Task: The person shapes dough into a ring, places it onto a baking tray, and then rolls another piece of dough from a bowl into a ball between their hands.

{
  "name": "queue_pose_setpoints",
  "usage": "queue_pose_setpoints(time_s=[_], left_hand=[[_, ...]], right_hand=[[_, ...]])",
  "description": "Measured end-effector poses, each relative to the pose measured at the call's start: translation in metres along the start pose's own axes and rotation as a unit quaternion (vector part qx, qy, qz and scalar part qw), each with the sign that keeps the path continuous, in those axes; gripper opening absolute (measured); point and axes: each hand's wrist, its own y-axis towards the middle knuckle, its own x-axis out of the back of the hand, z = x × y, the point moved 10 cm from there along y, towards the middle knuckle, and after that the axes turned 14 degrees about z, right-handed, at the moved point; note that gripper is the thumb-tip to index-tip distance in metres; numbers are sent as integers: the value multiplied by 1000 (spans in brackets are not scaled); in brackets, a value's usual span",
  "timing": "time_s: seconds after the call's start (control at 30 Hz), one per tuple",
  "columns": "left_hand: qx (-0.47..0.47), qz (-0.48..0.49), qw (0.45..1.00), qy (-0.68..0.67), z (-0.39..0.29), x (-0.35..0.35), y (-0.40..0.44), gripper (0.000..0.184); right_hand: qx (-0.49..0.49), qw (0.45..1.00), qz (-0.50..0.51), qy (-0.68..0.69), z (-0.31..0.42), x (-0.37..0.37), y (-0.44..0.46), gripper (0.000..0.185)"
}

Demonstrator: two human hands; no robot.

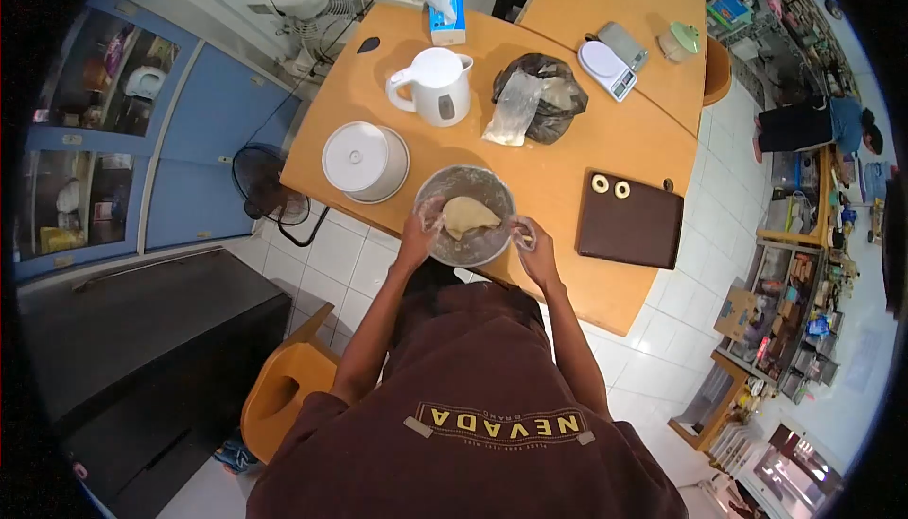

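Note:
A round metal bowl (504, 199) with flour-dusted walls is at the near edge of the table, in front of my body. In it lies a pale lump of dough (470, 216). My left hand (426, 226), in what looks like a thin clear glove, grips the bowl's left rim. Just off the right rim is my right hand (534, 247), similarly gloved, its fingers pinched together on a small pale piece that looks like dough. To the right, two ring-shaped pieces of dough (621, 190) lie on a dark brown tray (629, 226).
Behind the bowl stand a white lidded tub (367, 162), a white electric kettle (440, 89) and a black plastic bag (558, 108) with a clear bag. A kitchen scale (606, 70), a green-lidded container (679, 42) and a tissue box (446, 18) sit farther back. Another person (813, 129) is at far right.

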Motion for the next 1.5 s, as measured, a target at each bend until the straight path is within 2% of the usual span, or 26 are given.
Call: queue_pose_setpoints(time_s=[0.13,0.17,0.2,0.27,0.3,0.33,0.4,0.53,0.6,0.8,0.9,1.0,1.13,1.2,1.3,1.4,1.5], left_hand=[[28,58,994,84,-4,22,15,47],[38,89,990,104,-3,22,21,54],[5,109,980,165,-7,19,27,56],[-65,150,944,286,4,6,40,62],[-31,195,944,264,43,-5,55,72],[-40,223,927,299,44,-15,63,76],[-63,279,886,366,44,-42,71,85],[-45,367,793,484,47,-84,80,96],[-37,404,740,536,49,-100,80,99],[-55,361,761,536,59,-108,86,95],[-58,361,788,495,58,-100,88,93],[-70,353,822,441,68,-89,94,92],[-80,337,864,366,77,-76,100,89],[-73,344,878,326,82,-72,102,85],[-92,352,891,270,76,-67,104,85],[-110,348,886,285,71,-66,104,86],[-133,336,880,309,79,-69,100,87]], right_hand=[[-21,999,-19,-16,-27,-24,30,31],[-24,999,-24,-24,-31,-29,36,33],[-27,999,-29,-32,-39,-33,43,34],[-43,997,-33,54,-73,-43,57,39],[-43,995,-45,81,-87,-45,61,40],[-42,992,-58,107,-91,-44,63,42],[-54,995,-59,64,-94,-47,64,45],[-93,993,-67,-17,-107,-55,68,51],[-96,991,-97,-8,-115,-56,66,49],[-92,984,-148,-26,-102,-54,49,49],[-51,985,-165,-15,-102,-56,50,50],[-112,988,-98,-35,-85,-64,52,55],[-100,979,-69,-162,-78,-79,62,63],[-109,968,-46,-221,-79,-85,70,69],[-188,926,-2,-329,-88,-92,74,77],[-193,916,19,-352,-93,-96,82,76],[-232,911,67,-335,-104,-98,90,67]])
